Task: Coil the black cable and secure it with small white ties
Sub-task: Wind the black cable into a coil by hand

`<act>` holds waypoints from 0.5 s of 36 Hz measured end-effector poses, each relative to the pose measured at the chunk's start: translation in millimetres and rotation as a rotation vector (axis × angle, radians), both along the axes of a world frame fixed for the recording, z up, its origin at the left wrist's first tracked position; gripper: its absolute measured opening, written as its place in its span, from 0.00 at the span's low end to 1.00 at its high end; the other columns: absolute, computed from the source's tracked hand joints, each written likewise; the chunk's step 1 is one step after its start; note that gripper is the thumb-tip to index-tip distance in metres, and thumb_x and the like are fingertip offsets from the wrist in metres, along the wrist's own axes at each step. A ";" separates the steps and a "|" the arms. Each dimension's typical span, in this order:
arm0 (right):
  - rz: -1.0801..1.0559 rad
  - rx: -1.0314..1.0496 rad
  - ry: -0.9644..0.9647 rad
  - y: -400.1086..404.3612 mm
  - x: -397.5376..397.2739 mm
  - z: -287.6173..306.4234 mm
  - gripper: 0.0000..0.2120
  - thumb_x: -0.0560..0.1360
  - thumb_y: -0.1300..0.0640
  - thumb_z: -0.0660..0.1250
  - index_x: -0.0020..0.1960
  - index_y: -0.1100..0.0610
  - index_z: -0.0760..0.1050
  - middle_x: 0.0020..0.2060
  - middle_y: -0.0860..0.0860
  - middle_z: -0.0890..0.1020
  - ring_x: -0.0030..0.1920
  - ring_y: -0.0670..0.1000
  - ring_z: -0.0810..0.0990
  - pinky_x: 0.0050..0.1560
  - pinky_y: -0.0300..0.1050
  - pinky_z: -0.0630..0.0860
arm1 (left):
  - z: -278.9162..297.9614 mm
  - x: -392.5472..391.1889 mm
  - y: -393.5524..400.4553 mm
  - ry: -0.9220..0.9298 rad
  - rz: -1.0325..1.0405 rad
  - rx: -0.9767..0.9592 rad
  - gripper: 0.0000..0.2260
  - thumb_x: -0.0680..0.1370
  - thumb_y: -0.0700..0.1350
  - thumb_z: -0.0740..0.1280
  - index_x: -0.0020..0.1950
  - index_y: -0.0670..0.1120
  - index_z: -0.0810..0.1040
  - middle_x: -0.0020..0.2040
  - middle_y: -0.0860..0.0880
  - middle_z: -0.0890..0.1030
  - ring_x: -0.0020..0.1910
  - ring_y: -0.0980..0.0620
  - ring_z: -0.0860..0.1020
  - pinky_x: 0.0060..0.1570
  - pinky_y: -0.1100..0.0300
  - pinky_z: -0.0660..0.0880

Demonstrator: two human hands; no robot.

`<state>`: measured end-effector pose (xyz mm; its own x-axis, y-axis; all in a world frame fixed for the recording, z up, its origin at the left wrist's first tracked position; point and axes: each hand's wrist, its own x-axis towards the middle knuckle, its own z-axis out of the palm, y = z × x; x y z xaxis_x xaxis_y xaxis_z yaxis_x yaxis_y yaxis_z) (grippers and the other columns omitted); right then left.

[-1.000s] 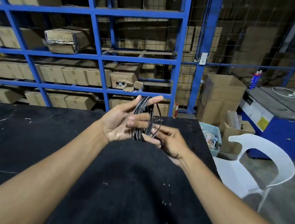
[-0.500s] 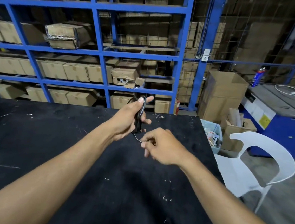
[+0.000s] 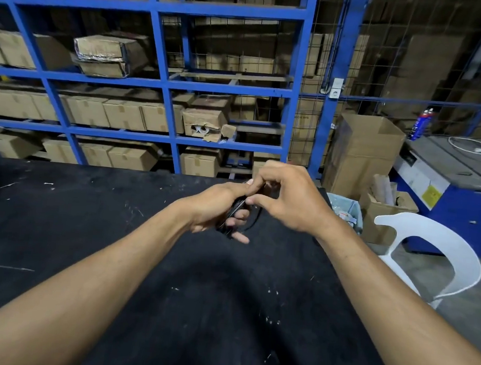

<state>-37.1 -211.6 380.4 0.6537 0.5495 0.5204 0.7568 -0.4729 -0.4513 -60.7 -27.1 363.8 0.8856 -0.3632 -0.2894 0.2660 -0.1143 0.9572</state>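
Thin black cable coil (image 3: pixel 235 211), fanned open a sec ago, is now sitting squeezed flat in left hand (image 3: pixel 216 209) above black desk (image 3: pixel 84 227); right hand (image 3: pixel 287 199) fingers are pinching its top, prob. tying.

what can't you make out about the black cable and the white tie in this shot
Head view only:
- Coiled black cable: mostly hidden inside the left hand; loop count unreadable.
- Small white tie: none identifiable; the right hand fingers cover the coil's top.
- White scraps on the black table: too small to say whether they are ties.
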 end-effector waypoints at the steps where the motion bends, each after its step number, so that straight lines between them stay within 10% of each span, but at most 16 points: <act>1: -0.021 0.037 0.019 -0.8 1.9 -0.8 0.08 0.69 0.56 0.82 0.41 0.53 0.83 0.41 0.47 0.82 0.43 0.48 0.81 0.45 0.49 0.79 | 0.2 0.3 -0.4 0.026 -0.017 -0.037 0.18 0.86 0.58 0.55 0.42 0.48 0.69 0.30 0.49 0.64 0.22 0.56 0.61 0.51 0.40 0.82; 7: 0.001 0.138 0.228 -6.0 11.8 -4.6 0.09 0.70 0.55 0.82 0.39 0.52 0.82 0.52 0.49 0.82 0.53 0.45 0.81 0.51 0.37 0.74 | -0.8 3.5 -2.5 -0.051 0.028 -0.007 0.20 0.82 0.50 0.49 0.40 0.44 0.74 0.28 0.51 0.57 0.22 0.55 0.55 0.29 0.59 0.64; 10: 0.120 0.145 0.372 -10.5 18.2 -5.7 0.08 0.75 0.58 0.77 0.45 0.55 0.78 0.62 0.50 0.81 0.65 0.47 0.80 0.66 0.53 0.79 | 1.2 4.6 -2.3 -0.075 0.035 0.030 0.20 0.81 0.50 0.50 0.35 0.44 0.74 0.26 0.52 0.59 0.23 0.54 0.55 0.28 0.59 0.60; 18: 0.163 0.159 0.400 -12.7 18.9 -9.5 0.10 0.79 0.53 0.73 0.53 0.57 0.77 0.39 0.53 0.80 0.42 0.49 0.81 0.50 0.44 0.76 | 8.6 4.2 1.7 0.127 -0.073 -0.192 0.17 0.79 0.50 0.51 0.31 0.48 0.65 0.28 0.53 0.53 0.23 0.54 0.50 0.22 0.63 0.56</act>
<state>-18.2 -224.2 370.9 0.7317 0.5956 0.3315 0.5674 -0.2628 -0.7803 -56.6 -25.4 372.4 0.8159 -0.4841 -0.3162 0.3831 0.0429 0.9227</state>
